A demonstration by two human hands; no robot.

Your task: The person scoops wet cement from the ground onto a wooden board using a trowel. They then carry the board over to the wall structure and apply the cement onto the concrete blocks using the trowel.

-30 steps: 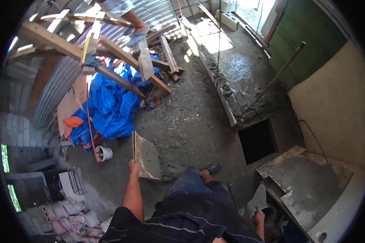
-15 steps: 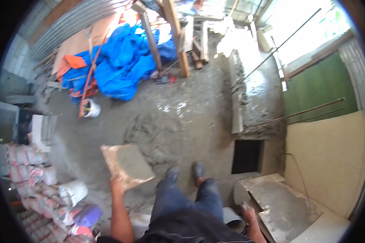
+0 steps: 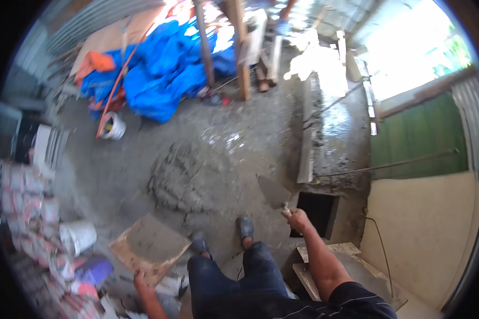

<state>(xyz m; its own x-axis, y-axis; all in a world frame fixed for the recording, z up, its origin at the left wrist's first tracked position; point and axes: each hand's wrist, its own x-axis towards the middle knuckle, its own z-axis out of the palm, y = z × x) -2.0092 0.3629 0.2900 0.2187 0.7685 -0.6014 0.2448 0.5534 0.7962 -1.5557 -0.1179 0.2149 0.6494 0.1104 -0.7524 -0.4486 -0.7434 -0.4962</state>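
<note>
My left hand [image 3: 140,277] grips the near edge of a square wooden board [image 3: 124,249], its fingers partly hidden by the board. A grey smear of mortar covers much of the board's top. In my right hand [image 3: 299,220], closed round the handle, is a trowel [image 3: 273,191] with a pointed blade. The blade hangs to the right of a heap of wet mortar [image 3: 189,181] on the floor, apart from it. Just beside the right hand lies a dark square opening [image 3: 318,211].
A concrete ledge [image 3: 310,133] with rods jutting across it runs along the right. A white bucket [image 3: 113,126] stands near a blue tarp [image 3: 162,74] and timber posts. Stacked bags [image 3: 24,204], a white pail [image 3: 79,237] and a purple object [image 3: 94,270] line the left.
My right hand has swung forward from low by the right-hand sheet, bringing the trowel into clear view. My left hand and the board have moved down and left.
</note>
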